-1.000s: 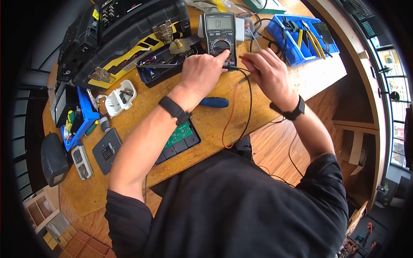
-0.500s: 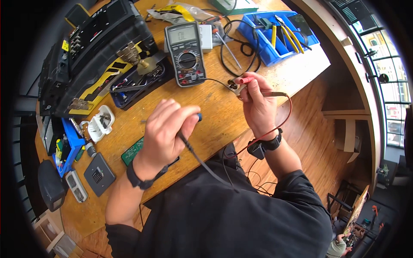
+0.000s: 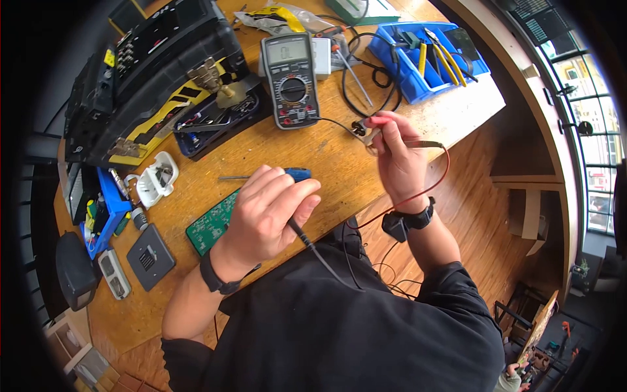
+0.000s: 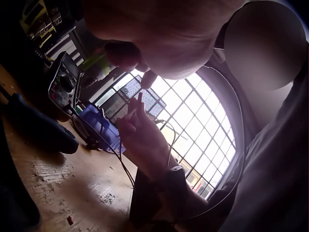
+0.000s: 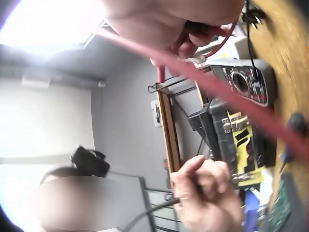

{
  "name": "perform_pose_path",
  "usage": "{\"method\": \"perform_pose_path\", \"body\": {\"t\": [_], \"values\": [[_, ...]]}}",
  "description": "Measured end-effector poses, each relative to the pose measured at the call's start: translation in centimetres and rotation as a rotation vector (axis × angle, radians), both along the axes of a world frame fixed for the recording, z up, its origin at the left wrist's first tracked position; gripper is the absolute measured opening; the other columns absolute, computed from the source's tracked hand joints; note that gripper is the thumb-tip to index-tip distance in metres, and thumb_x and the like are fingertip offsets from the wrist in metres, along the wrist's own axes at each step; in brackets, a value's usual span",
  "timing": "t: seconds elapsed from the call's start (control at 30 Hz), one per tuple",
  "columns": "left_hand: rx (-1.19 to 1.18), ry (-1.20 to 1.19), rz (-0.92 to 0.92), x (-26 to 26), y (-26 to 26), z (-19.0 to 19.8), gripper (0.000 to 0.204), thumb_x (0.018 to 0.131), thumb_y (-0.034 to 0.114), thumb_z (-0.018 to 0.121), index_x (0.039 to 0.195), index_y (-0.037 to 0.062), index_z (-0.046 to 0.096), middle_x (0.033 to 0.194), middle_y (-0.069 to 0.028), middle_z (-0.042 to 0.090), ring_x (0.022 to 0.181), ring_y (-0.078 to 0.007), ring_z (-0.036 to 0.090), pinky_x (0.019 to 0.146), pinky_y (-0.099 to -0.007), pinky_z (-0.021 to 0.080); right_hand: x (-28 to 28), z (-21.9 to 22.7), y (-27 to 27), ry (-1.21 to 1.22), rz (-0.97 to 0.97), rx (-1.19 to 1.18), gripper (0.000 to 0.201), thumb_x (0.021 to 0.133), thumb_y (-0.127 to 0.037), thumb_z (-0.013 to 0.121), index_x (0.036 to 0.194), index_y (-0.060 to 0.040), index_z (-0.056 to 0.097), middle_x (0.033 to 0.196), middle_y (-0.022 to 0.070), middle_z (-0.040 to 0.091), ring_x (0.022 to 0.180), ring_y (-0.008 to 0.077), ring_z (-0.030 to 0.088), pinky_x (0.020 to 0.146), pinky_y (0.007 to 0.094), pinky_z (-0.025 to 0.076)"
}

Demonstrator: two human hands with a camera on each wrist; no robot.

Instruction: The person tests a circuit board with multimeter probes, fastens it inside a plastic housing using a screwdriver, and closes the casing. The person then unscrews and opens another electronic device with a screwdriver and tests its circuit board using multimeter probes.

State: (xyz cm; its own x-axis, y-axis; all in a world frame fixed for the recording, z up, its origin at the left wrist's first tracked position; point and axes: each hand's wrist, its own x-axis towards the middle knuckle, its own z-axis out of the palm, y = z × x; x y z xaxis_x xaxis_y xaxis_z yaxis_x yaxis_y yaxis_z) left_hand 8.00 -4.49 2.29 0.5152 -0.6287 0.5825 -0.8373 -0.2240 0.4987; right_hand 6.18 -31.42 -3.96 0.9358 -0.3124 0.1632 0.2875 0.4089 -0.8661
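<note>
In the head view my left hand (image 3: 271,212) has its fingers curled round a black probe lead (image 3: 302,236), with most of the probe hidden in the palm. My right hand (image 3: 401,163) pinches a red plug or probe end (image 3: 377,120), and a red lead (image 3: 447,163) loops down from it. Small dark and beige parts lie at its fingertips, too small to tell. The multimeter (image 3: 290,81) reads "0L" and has a black lead (image 3: 333,122) in a lower socket. The right wrist view shows the red tip (image 5: 161,73) and my left hand (image 5: 207,195) apart.
A blue-handled screwdriver (image 3: 297,174) and a green circuit board (image 3: 212,225) lie beyond and beside the left hand. At the right is a blue bin (image 3: 418,91) with pliers. A black and yellow case (image 3: 157,85) fills the back left, beside a dark parts tray (image 3: 196,151).
Both hands have come back from the multimeter and moved apart. The left hand now holds the black lead, and the red end shows in the right hand. Over the last half second they barely moved.
</note>
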Motion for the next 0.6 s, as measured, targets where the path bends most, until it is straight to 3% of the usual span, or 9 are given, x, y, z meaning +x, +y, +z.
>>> {"method": "perform_pose_path", "body": {"t": [0.03, 0.1, 0.13, 0.2, 0.3, 0.53, 0.6], "values": [[-0.008, -0.011, -0.009, 0.2, -0.2, -0.4, 0.019, 0.094, 0.005, 0.082, 0.109, -0.0017, 0.073, 0.084, -0.0107, 0.063, 0.076, -0.0310, 0.061, 0.071, -0.0433, 0.049, -0.1, 1.3, 0.6, 0.125, -0.104, -0.213, 0.017, 0.106, -0.008, 0.077, 0.122, -0.0010, 0.079, 0.105, 0.0098, 0.083, 0.083, 0.0107, 0.066, 0.074, 0.0278, 0.053], [-0.003, -0.024, -0.005, 0.2, 0.3, -0.5, 0.018, 0.093, 0.004, 0.082, 0.107, -0.0013, 0.073, 0.084, -0.0104, 0.062, 0.076, -0.0308, 0.061, 0.070, -0.0432, 0.048, 1.6, 2.8, 1.0, -0.032, -0.230, -1.004, 0.015, 0.096, -0.003, 0.084, 0.111, -0.0032, 0.083, 0.102, 0.0082, 0.082, 0.084, 0.0168, 0.072, 0.073, 0.0311, 0.055], [0.003, -0.045, -0.005, 0.1, 0.3, -0.6, 0.017, 0.092, 0.004, 0.082, 0.106, -0.0009, 0.072, 0.083, -0.0099, 0.061, 0.075, -0.0307, 0.061, 0.070, -0.0432, 0.047, 2.4, 2.9, 1.3, -0.033, -0.226, -1.002, 0.015, 0.096, -0.003, 0.084, 0.111, -0.0032, 0.083, 0.102, 0.0082, 0.082, 0.084, 0.0168, 0.072, 0.073, 0.0311, 0.055], [0.011, -0.074, -0.007, 0.0, 0.4, -0.8, 0.016, 0.092, 0.003, 0.081, 0.104, 0.0000, 0.072, 0.079, -0.0086, 0.058, 0.073, -0.0298, 0.058, 0.069, -0.0428, 0.045, 3.9, 2.8, 1.9, -0.251, -0.274, -1.228, 0.020, 0.090, -0.003, 0.088, 0.109, -0.0026, 0.085, 0.100, 0.0104, 0.080, 0.087, 0.0240, 0.074, 0.076, 0.0358, 0.057], [0.010, -0.074, 0.012, -0.3, 0.7, -1.0, 0.014, 0.092, 0.003, 0.080, 0.103, 0.0004, 0.072, 0.077, -0.0078, 0.055, 0.071, -0.0290, 0.057, 0.069, -0.0425, 0.044, 5.8, 1.8, 1.8, -0.270, -0.196, -1.327, 0.019, 0.088, -0.005, 0.090, 0.107, -0.0051, 0.085, 0.098, 0.0100, 0.079, 0.087, 0.0292, 0.072, 0.076, 0.0394, 0.057], [0.002, -0.046, 0.043, -0.5, 1.6, -1.7, 0.012, 0.092, 0.003, 0.080, 0.100, 0.0019, 0.071, 0.076, -0.0067, 0.055, 0.072, -0.0280, 0.057, 0.069, -0.0423, 0.045, 6.7, 1.4, 2.3, -0.243, -0.100, -1.354, 0.018, 0.088, 0.000, 0.084, 0.105, -0.0060, 0.083, 0.097, 0.0097, 0.075, 0.094, 0.0337, 0.070, 0.084, 0.0439, 0.056], [0.017, -0.031, 0.023, -0.5, 1.8, -1.8, 0.015, 0.095, 0.006, 0.082, 0.106, -0.0013, 0.075, 0.080, -0.0083, 0.062, 0.071, -0.0285, 0.059, 0.066, -0.0417, 0.045, 6.8, 1.3, 2.4, -0.249, -0.092, -1.372, 0.019, 0.088, 0.000, 0.083, 0.106, -0.0059, 0.083, 0.098, 0.0097, 0.075, 0.095, 0.0338, 0.070, 0.085, 0.0441, 0.057]]}}
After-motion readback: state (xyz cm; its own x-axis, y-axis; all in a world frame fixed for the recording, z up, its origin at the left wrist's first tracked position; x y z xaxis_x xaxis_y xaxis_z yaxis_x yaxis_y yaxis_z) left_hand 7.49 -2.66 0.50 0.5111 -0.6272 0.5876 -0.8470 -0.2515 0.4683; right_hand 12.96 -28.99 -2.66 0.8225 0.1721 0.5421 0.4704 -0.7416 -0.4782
